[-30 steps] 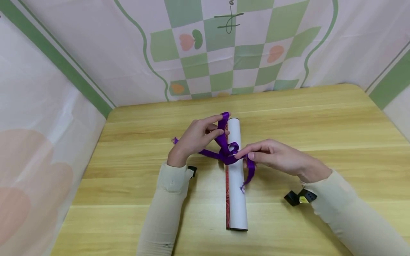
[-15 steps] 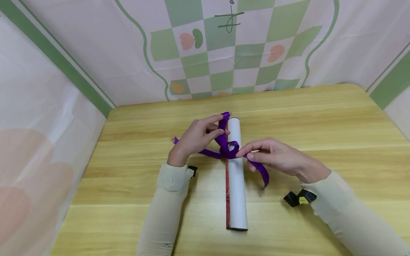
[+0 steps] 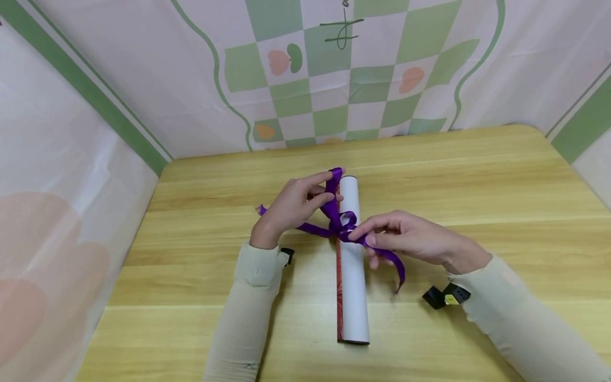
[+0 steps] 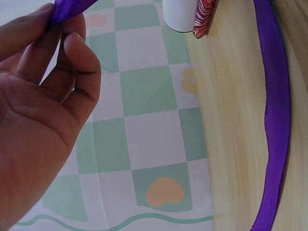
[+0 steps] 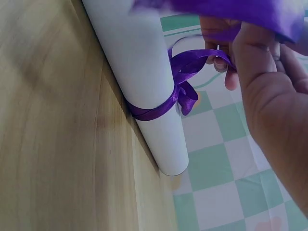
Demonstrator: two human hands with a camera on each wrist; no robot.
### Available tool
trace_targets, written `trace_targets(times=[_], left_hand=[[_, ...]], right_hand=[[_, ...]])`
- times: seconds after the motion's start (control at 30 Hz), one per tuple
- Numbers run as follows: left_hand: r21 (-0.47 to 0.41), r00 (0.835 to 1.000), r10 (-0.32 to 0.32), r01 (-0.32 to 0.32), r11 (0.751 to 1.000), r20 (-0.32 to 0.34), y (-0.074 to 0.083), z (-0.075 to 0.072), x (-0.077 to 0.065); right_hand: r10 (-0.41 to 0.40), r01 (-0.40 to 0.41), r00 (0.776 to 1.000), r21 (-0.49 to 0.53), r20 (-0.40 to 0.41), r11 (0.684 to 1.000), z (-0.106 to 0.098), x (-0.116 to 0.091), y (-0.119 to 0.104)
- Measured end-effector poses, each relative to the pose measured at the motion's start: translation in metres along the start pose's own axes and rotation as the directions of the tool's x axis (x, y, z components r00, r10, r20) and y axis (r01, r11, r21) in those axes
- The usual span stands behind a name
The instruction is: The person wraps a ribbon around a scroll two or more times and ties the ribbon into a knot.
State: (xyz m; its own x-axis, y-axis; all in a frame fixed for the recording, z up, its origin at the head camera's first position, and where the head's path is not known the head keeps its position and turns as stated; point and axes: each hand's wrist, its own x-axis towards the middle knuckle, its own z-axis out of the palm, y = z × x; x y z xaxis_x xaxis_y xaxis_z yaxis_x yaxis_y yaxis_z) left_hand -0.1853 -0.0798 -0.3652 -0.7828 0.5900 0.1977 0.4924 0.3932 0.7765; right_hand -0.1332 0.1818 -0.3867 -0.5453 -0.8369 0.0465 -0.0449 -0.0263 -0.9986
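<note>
A white paper roll [image 3: 353, 286], with a red patterned strip [image 3: 339, 297] along its left side, lies lengthwise on the wooden table. Purple satin ribbon [image 5: 154, 111] goes round the roll, with a small loop [image 3: 349, 217] standing by the crossing. My left hand [image 3: 291, 204] holds a raised length of ribbon [image 3: 331, 185] near the roll's far end. On the roll's right side, my right hand [image 3: 412, 236] pinches another length between thumb and index finger; its tail [image 3: 395, 262] hangs free. One more ribbon tail [image 4: 276, 106] runs leftward under the left wrist.
The wooden table [image 3: 191, 276] carries the roll. Behind it hangs a cloth [image 3: 329, 90] with green and white checks. Black wrist cameras [image 3: 446, 295] sit at both cuffs.
The right-hand ribbon tail has swung out to the right, off the roll. My right fingers have dipped slightly along the ribbon. The left hand stays nearly still.
</note>
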Motion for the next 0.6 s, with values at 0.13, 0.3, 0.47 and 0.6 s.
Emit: trace_targets(times=[0.13,0.3,0.47,0.6], left_hand=[[0.012,1.000,0.008,-0.008,1.000,-0.004,0.0000,-0.0002,0.0002],[0.036,1.000,0.009,-0.008,0.999,-0.010,-0.0021,-0.0001,0.0003],[0.035,1.000,0.003,-0.003,0.999,-0.010,-0.0024,-0.0003,0.0004],[0.012,1.000,0.000,0.000,1.000,-0.001,-0.0025,-0.0003,0.0005]], right_hand=[[0.043,-0.046,0.998,-0.043,-0.052,0.998,0.0006,0.0009,-0.0007],[0.066,-0.072,0.994,-0.064,-0.091,0.995,0.0010,0.0006,-0.0010],[0.121,-0.131,0.983,-0.067,-0.135,0.989,0.0010,0.0020,-0.0006],[0.131,-0.147,0.977,-0.083,-0.167,0.986,0.0010,0.0036,0.0011]])
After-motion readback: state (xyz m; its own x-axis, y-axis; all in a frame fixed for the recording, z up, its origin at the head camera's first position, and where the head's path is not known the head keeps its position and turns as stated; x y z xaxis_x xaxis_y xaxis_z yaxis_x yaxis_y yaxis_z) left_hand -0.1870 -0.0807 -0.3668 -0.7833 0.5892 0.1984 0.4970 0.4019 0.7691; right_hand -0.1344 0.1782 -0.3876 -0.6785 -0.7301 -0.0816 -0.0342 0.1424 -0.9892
